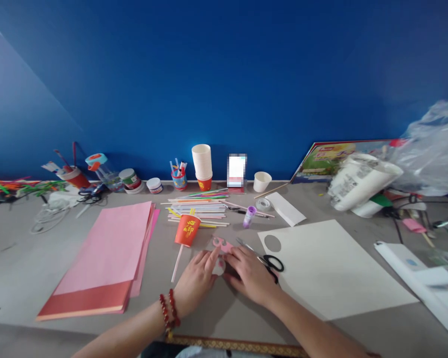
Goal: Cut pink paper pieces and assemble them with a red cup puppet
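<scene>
A small white paper circle (219,267) with a pink mark lies between my two hands, low over the table. My left hand (196,278), with a red bead bracelet at its wrist, has its fingers closed at the circle's left edge. Just beyond the circle is a pink paper cutout (226,245) with round holes. My right hand (252,273) presses its fingertips to the near edge of that cutout, its thumb curled below. Black-handled scissors (273,262) lie beside my right hand, partly covered by it. Left of the cutout, a red paper cup (187,230) sits on a straw.
Pink and red paper sheets (104,243) lie to the left; a large white sheet (332,268) with a round hole is at right. Behind are straws (197,211), a purple glue stick (249,217), a tape roll (262,204) and stacked paper cups (202,161).
</scene>
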The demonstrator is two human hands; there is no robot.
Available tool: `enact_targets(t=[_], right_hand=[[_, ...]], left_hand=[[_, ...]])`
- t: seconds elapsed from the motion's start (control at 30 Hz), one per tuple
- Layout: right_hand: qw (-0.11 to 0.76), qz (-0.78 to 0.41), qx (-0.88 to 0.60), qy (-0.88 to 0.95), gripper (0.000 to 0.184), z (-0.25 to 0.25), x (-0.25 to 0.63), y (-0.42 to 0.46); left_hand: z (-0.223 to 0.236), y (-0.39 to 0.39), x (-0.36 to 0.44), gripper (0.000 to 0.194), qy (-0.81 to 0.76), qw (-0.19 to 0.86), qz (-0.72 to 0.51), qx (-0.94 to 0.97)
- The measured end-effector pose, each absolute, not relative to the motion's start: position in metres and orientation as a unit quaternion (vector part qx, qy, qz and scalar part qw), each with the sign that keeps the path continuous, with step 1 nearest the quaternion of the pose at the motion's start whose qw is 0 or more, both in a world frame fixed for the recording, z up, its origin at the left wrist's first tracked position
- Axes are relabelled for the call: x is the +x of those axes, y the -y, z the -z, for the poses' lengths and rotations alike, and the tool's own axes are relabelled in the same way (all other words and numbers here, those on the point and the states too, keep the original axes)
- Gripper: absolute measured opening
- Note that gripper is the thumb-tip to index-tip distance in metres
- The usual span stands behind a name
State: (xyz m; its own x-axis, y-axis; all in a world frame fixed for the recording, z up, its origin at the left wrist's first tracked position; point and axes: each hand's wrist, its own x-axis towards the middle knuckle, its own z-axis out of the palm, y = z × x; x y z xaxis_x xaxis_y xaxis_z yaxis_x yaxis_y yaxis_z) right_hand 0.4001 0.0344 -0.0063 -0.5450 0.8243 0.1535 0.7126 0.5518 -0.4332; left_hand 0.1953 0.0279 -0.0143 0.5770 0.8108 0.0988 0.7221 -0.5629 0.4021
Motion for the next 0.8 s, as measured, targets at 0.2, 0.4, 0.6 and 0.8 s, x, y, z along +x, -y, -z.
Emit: enact_targets(t=[0.2, 0.4, 0.6, 0.8], right_hand=[[0.167, -0.154, -0.445, 0.866, 0.021, 0.005, 0.4, -0.035], [0.172, -0.149, -0.452, 0.862, 0.018, 0.005, 0.401, -0.035], [0.173, -0.15, -0.452, 0.862, 0.022, 0.005, 0.402, -0.036], [0.185, -0.176, -0.458, 0.852, 0.037, 0.006, 0.406, -0.038]], left_hand=[[0.012, -0.031, 0.201, 0.081, -0.427, 0.156, -0.141, 0.879], [0.013, -0.03, 0.201, 0.076, -0.414, 0.153, -0.171, 0.881], [0.018, -0.03, 0.199, 0.066, -0.408, 0.16, -0.203, 0.876], [0.021, -0.03, 0.198, 0.064, -0.406, 0.15, -0.237, 0.87]])
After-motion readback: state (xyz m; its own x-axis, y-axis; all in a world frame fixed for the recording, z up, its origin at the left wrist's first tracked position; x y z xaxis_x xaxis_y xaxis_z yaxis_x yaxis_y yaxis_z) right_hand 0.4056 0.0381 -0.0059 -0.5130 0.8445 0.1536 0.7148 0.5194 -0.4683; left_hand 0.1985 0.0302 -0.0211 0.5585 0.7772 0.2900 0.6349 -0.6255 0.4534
